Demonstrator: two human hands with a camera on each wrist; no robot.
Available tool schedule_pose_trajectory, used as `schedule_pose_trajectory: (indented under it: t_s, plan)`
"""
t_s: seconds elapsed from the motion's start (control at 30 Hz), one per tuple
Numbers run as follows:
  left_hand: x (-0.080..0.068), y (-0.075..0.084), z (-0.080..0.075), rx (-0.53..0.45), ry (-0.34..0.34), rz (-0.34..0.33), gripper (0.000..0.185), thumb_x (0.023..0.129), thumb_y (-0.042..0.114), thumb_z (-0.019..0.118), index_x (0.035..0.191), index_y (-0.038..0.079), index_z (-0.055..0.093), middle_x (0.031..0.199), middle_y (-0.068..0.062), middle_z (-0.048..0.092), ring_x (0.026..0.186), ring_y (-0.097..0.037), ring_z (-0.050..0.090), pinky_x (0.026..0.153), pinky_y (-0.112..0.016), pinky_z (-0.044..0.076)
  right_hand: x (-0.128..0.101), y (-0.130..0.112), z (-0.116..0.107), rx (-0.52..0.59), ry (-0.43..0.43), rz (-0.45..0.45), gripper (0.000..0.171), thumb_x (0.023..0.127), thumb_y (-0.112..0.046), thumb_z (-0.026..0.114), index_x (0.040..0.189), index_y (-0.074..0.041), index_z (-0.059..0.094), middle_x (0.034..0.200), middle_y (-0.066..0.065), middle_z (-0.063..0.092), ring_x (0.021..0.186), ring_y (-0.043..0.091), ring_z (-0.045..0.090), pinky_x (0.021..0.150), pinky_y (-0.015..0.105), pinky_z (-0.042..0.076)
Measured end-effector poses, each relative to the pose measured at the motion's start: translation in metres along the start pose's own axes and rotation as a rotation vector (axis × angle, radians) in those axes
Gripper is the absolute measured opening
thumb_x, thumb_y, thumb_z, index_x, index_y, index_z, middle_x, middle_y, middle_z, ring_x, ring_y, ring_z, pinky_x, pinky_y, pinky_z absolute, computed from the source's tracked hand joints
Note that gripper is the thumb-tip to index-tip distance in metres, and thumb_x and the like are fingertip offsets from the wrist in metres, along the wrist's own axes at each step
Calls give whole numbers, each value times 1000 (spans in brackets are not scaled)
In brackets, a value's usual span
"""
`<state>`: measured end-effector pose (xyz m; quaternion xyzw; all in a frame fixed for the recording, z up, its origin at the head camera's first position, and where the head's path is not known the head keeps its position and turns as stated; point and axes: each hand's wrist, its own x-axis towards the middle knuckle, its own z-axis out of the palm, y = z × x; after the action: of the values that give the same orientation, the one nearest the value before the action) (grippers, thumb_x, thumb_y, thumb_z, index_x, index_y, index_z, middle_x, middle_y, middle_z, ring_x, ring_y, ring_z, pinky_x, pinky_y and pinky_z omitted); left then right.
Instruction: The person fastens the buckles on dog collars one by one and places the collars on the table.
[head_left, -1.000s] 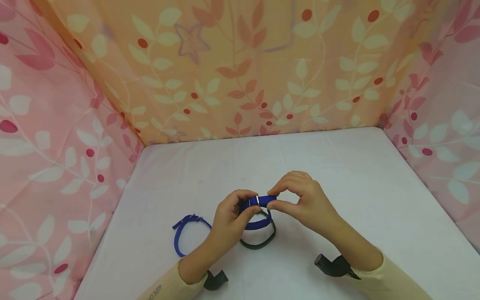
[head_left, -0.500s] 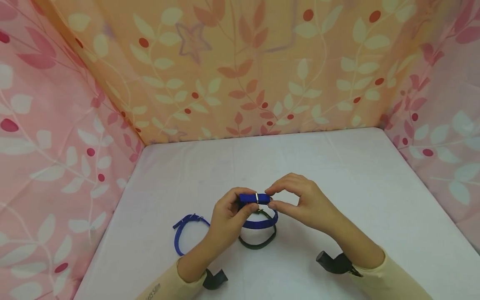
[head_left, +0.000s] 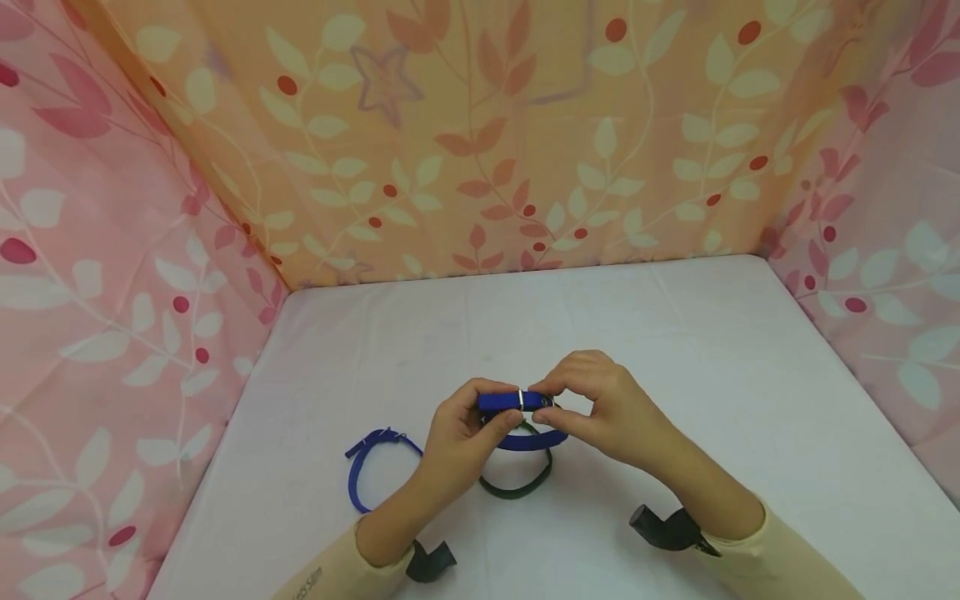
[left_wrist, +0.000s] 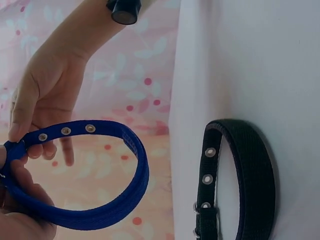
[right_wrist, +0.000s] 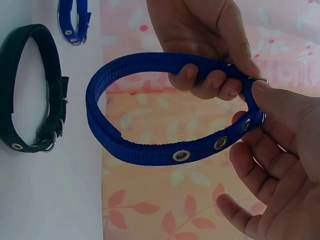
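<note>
Since the earlier head frames, the blue collar [head_left: 517, 417] has been lowered slightly and the right hand [head_left: 600, 408] has been brought closer in, so that its fingertips now meet the strap right at the metal keeper; the left hand [head_left: 461, 433] has barely shifted.

The blue collar is held in the air at lower centre of the head frame, above the white table [head_left: 675, 333]. It is gripped on its left part by the left hand, fingers curled round the strap. It is pinched at the buckle end by the right hand, thumb and forefinger closed on the webbing. In the right wrist view the collar [right_wrist: 150, 125] is seen as a closed loop filling the middle of the frame, with three metal eyelets along its lower right run; the left hand [right_wrist: 205, 45] is seen at upper centre, the right hand [right_wrist: 280, 150] at right. In the left wrist view the loop [left_wrist: 90, 175] occupies the lower left, with the right hand [left_wrist: 45, 105] above it.

A black collar [head_left: 517, 479] is lying flat on the table just below the held one; it is seen at lower right of the left wrist frame [left_wrist: 240, 180]. A second blue collar [head_left: 367, 471] is lying on the table at lower left of the head frame, apart from both hands.

The table is enclosed by leaf-patterned fabric walls [head_left: 480, 142].
</note>
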<state>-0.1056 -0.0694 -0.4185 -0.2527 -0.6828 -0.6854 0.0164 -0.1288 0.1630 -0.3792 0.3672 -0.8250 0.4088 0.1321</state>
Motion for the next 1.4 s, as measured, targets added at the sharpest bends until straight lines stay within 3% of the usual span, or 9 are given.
schedule_pose_trajectory:
  t_s: [0.17,0.3,0.43,0.73,1.0,1.17,1.27,1.4]
  plan:
    - [2,-1,-2,68,51,44,24,98,6,68,122,9,63,114,-9,64,103,-21,65,94,-30,58,1,2,-2,-45,17,28,28,80,-18,90,104,-24,77,93,-18,70,96,8,60,88,37,49]
    - [4,-3,-3,120,78,115,23,96,3,70,118,8,67,113,-9,65,106,-23,63,98,-31,56,0,3,1,-28,-24,47,31,83,-22,88,111,-25,75,95,-19,68,97,6,58,91,38,47]
    - [4,-4,-3,177,62,148,21,94,5,73,114,11,69,110,-5,63,105,-22,62,94,-29,56,-1,4,8,-20,-50,36,35,84,-30,87,116,-25,73,95,-19,66,96,5,58,96,41,44]
    - [6,-1,-5,257,28,201,18,98,3,67,114,11,68,106,-3,64,98,-17,64,87,-29,57,-1,2,15,-15,14,11,26,82,-25,88,104,-26,74,89,-19,66,93,6,58,93,39,45]
    - [7,7,-11,164,102,147,13,101,1,62,111,4,68,106,-9,64,101,-21,59,94,-26,54,-1,2,8,77,3,78,25,84,-22,87,105,-26,75,90,-17,69,90,8,61,82,35,51]
    - [7,11,-15,137,167,89,13,102,7,63,114,5,67,106,-6,62,96,-17,58,88,-21,55,0,3,6,92,-2,107,24,84,-25,87,105,-28,75,96,-17,68,97,7,61,84,33,52]
    - [7,9,-15,99,152,78,15,101,7,64,115,4,66,110,-9,62,99,-20,60,90,-23,55,1,3,6,80,-10,118,25,84,-27,87,105,-28,75,99,-17,66,99,6,60,83,30,53]
    - [9,5,-12,88,73,27,22,99,9,68,120,6,65,117,-9,63,106,-25,62,99,-28,54,-1,2,6,73,-14,144,25,86,-26,86,108,-27,75,98,-17,66,94,6,60,81,27,55]
